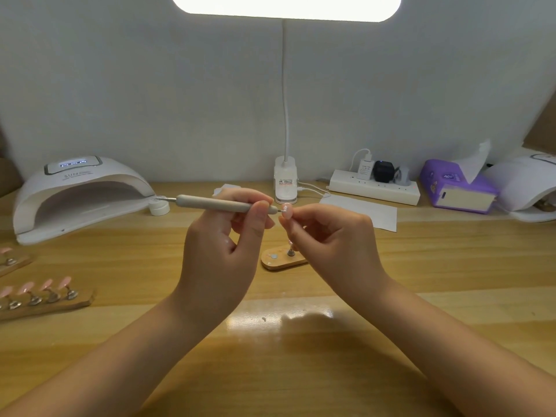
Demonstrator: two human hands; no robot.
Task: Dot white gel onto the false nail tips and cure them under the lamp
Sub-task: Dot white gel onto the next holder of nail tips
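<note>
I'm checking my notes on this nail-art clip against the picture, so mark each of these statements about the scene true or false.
1. The left hand holds the dotting pen. True.
2. The right hand pinches a false nail tip at the pen's end. True.
3. The curing lamp stands at the right of the desk beside the tissue pack. False: it stands at the far left.
4. The tissue pack is green. False: it is purple.
5. Pink tips stand on a wooden holder at the left. True.
</note>
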